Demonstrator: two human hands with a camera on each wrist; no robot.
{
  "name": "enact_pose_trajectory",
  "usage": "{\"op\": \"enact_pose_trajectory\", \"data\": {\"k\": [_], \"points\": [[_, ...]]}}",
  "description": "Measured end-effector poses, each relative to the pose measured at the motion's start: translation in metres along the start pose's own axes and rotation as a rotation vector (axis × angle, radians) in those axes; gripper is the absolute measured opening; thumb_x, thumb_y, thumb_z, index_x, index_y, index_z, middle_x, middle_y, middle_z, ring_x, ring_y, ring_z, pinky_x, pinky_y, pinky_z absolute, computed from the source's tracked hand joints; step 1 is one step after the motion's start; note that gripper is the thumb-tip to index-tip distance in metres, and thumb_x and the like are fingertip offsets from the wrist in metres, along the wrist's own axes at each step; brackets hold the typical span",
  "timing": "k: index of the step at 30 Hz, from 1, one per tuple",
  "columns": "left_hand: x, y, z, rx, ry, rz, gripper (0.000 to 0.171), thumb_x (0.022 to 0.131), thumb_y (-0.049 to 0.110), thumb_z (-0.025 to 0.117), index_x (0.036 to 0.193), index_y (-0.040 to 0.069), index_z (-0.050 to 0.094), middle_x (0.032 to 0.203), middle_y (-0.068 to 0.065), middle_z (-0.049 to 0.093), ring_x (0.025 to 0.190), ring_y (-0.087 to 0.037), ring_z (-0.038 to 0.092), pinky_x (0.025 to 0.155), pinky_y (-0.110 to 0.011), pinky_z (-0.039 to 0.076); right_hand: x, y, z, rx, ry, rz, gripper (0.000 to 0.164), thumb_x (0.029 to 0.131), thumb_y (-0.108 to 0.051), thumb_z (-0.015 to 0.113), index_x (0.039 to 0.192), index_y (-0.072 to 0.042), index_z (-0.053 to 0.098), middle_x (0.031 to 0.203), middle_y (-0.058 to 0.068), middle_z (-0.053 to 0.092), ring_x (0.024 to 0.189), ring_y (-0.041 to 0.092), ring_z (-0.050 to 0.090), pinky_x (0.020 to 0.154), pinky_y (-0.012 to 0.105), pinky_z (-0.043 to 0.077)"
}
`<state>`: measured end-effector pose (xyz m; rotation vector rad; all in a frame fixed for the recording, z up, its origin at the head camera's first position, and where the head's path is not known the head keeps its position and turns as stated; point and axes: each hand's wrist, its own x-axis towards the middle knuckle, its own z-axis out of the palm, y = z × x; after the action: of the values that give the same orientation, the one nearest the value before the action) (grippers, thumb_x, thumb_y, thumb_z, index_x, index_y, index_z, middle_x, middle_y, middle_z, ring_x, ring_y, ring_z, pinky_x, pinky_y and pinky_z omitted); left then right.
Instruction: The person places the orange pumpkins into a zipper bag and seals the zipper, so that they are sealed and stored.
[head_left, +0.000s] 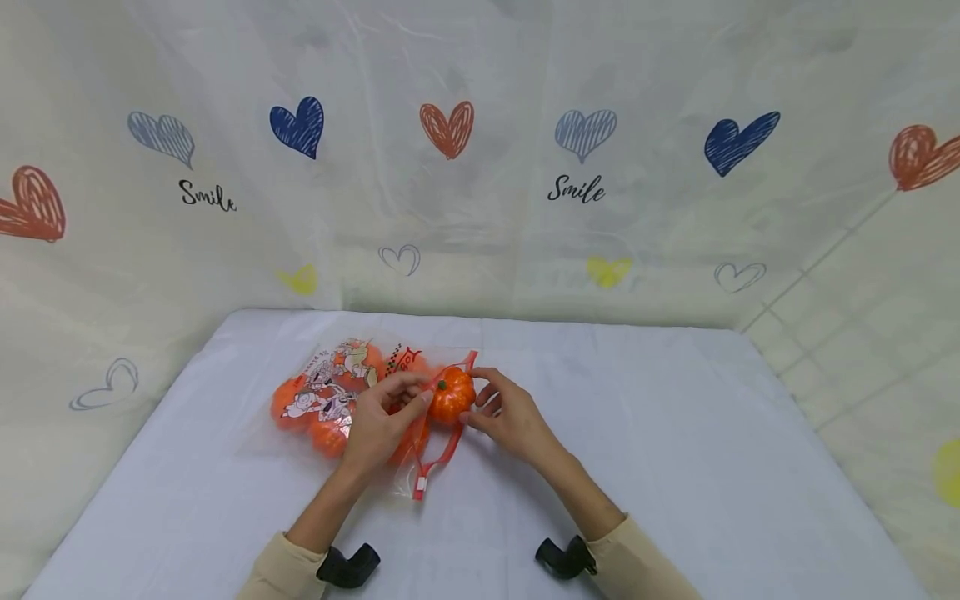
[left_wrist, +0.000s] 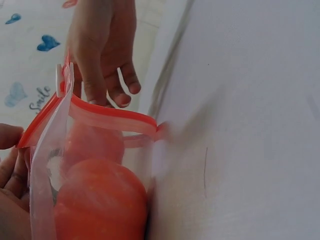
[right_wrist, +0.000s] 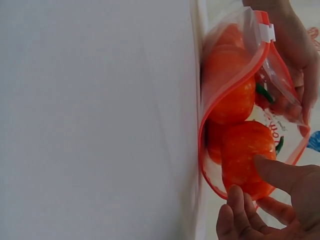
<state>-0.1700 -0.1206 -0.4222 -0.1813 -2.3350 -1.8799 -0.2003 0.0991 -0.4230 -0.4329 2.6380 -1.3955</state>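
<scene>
A clear plastic zip bag (head_left: 341, 400), printed with cartoon figures and red-edged at its mouth, lies on its side holding several orange toy pumpkins. My left hand (head_left: 377, 425) pinches the upper rim of the mouth, which gapes to the right. At that mouth, my right hand (head_left: 513, 421) holds one small orange pumpkin (head_left: 453, 397) with a green stem. The right wrist view shows the thumb on this pumpkin (right_wrist: 247, 157) and fingers along its lower side. Another pumpkin (right_wrist: 232, 90) sits deeper in the bag. A white slider (right_wrist: 267, 33) is at one end of the zip.
A white cloth covers the table (head_left: 660, 467). Behind it hangs a pale curtain (head_left: 510, 275) printed with hearts and the word Smile. Black curved pieces (head_left: 349, 567) are by both wrists, near the beige sleeves (head_left: 281, 571).
</scene>
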Motion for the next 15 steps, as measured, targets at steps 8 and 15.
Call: {"op": "enact_pose_trajectory", "data": {"k": [8,15], "points": [[-0.0003,0.0001,0.0,-0.009,0.001,0.0,0.021,0.097,0.018,0.074,0.116,0.012,0.075,0.095,-0.008,0.068,0.085,-0.015,0.061,0.077,-0.017,0.052,0.0011,-0.003,0.0061,0.054,0.049,0.052,0.046,0.09,-0.012,0.081,0.127,-0.011,0.056,0.107,0.01,0.067,0.088,0.016,0.066,0.076,0.029,0.062],[0.0004,0.0004,-0.0004,-0.008,0.006,0.008,0.021,0.097,0.019,0.074,0.117,0.012,0.075,0.095,-0.007,0.068,0.085,-0.015,0.06,0.077,-0.017,0.052,0.0021,-0.0052,0.0079,0.068,0.068,0.065,0.035,0.09,-0.013,0.081,0.119,-0.012,0.06,0.109,0.009,0.069,0.089,0.016,0.067,0.078,0.031,0.062]]}}
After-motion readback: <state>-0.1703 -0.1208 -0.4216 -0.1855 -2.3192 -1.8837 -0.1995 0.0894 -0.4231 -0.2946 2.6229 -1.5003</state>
